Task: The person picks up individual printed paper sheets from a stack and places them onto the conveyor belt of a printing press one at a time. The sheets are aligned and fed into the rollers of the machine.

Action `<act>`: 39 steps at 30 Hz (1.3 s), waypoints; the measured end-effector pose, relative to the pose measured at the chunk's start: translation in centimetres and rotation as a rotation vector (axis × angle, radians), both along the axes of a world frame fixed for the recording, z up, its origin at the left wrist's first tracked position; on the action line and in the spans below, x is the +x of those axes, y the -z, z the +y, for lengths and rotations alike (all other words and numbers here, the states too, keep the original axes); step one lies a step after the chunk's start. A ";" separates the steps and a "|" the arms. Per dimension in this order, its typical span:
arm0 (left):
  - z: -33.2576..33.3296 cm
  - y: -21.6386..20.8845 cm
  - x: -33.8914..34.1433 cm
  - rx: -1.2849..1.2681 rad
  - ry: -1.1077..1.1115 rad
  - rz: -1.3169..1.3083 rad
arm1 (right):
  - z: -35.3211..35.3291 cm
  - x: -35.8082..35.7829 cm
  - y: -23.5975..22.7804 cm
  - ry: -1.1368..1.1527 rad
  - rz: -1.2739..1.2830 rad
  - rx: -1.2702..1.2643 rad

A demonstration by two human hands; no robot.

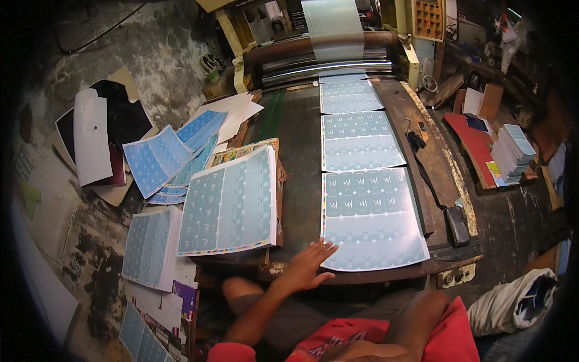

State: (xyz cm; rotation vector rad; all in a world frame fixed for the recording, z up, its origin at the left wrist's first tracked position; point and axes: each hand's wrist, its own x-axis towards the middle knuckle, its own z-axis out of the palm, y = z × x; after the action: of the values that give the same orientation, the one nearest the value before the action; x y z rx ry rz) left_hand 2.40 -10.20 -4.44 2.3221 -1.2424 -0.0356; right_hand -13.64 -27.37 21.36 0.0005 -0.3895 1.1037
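Three printed sheets are observed end to end on the machine bed (292, 136): the near sheet (375, 232) at the bed's near edge, the middle sheet (360, 140) beyond it, and the far sheet (348, 96) close to the rollers (329, 67). A part of another sheet is seen at the rollers, below the clear film (335, 30). These sheets are judged to have been passed through, with their removal not yet done. A large stack (226, 208) of similar sheets is found left of the row, with a smaller stack (149, 247) farther left; whether these are finished cannot be determined.

The left hand (305, 267) is noted wide open, fingers spread, at the near-left corner of the near sheet. Nothing is gripped; fingertips overlap the sheet's edge in view, but contact cannot be confirmed. The right hand is not shown, so its grip cannot be reported.
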 end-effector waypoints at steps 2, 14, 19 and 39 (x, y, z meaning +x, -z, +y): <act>0.2 -4.9 0.0 -0.061 -0.052 -0.082 | -0.4 0.6 0.5 0.067 -0.139 -0.017; 9.5 -3.5 3.5 0.057 -0.437 0.060 | 0.3 1.2 0.2 -0.028 -0.060 -0.019; 11.9 -2.9 4.0 -0.318 -0.420 0.242 | 0.9 1.2 -0.6 -0.061 0.018 0.013; 6.0 -6.2 -2.0 -0.213 -0.015 0.107 | -2.5 9.5 24.7 0.660 0.123 -0.797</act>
State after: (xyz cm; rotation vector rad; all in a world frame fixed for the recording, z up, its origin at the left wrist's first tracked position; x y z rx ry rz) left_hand 0.38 -4.25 1.75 2.1182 -1.1187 -0.0203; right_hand -4.13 -29.84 -3.32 -0.7138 0.1814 0.5365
